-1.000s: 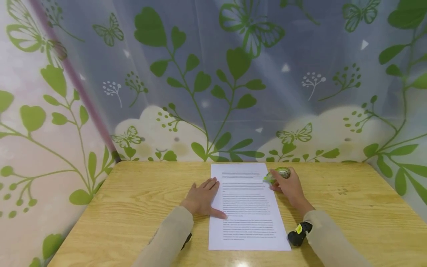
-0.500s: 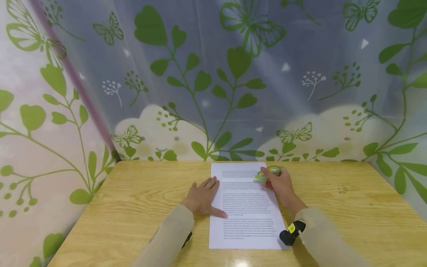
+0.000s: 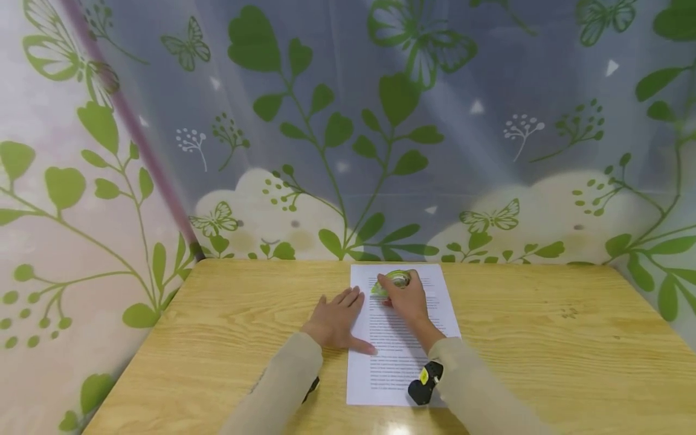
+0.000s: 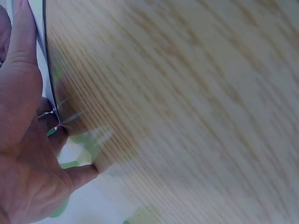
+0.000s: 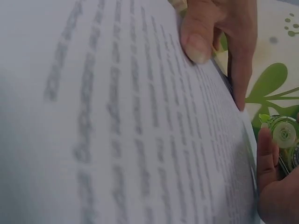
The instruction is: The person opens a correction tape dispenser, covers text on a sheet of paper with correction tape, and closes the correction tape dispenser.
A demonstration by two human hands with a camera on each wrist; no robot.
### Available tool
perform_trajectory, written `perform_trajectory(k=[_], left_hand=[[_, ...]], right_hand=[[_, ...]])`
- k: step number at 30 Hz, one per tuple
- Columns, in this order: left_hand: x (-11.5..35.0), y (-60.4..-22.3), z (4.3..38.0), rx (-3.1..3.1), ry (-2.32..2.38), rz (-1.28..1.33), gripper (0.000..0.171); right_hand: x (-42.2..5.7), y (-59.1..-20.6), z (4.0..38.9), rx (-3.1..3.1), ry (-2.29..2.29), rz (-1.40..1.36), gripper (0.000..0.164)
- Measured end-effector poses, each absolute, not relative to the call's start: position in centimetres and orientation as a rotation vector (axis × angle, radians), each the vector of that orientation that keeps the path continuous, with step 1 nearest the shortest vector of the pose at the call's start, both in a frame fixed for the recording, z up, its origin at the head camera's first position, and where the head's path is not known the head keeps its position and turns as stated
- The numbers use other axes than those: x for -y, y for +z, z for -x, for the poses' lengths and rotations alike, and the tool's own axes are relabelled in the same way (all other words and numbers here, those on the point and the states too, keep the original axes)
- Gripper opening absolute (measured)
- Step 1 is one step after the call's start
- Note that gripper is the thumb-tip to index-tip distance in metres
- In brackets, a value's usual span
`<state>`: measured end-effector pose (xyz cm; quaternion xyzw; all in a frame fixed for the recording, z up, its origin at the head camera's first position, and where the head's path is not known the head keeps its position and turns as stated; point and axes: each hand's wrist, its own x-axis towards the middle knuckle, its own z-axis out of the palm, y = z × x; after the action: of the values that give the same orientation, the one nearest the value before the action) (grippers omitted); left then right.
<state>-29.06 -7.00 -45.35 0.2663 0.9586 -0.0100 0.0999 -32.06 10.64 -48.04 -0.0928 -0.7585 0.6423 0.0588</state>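
A printed sheet of paper (image 3: 397, 374) lies on the wooden table. My left hand (image 3: 336, 320) rests flat on its left edge, fingers spread and thumb over the text; the left wrist view shows this hand (image 4: 28, 154) from the side. Between thumb and fingers my right hand (image 3: 410, 302) pinches a green, clear-bodied correction tape (image 3: 399, 279) over the upper lines of print. Its tip points left, close to the paper; whether it touches cannot be told. In the right wrist view, the correction tape (image 5: 284, 134) shows its round reel beside my fingers.
The wooden table (image 3: 544, 338) reaches out on both sides of the sheet. Behind it hangs a curtain (image 3: 337, 121) printed with leaves and butterflies. A black wrist camera (image 3: 425, 383) sits on my right sleeve, above the lower part of the sheet.
My right hand has carried the correction tape leftward across the sheet, from its right edge to the left part of the upper lines. The left hand stays in place on the paper.
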Motion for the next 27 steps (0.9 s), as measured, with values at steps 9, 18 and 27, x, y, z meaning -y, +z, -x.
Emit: perform_trajectory(k=[9,18,27], left_hand=[[6.54,-45.63,29.20,-2.829,-0.072,-0.778,0.118],[6.59,-45.27,29.10,-2.833,-0.078,-0.764,0.117],[6.78,-45.45,29.13,-2.840,-0.062,-0.759,0.117]], right_hand=[[-10.48,-48.54,31.77,2.361,1.806,0.286,0.049],[-10.27,-48.64,31.97,2.390,1.800,0.269,0.050],[-9.94,-48.81,32.09,2.431,1.732,0.240,0.051]])
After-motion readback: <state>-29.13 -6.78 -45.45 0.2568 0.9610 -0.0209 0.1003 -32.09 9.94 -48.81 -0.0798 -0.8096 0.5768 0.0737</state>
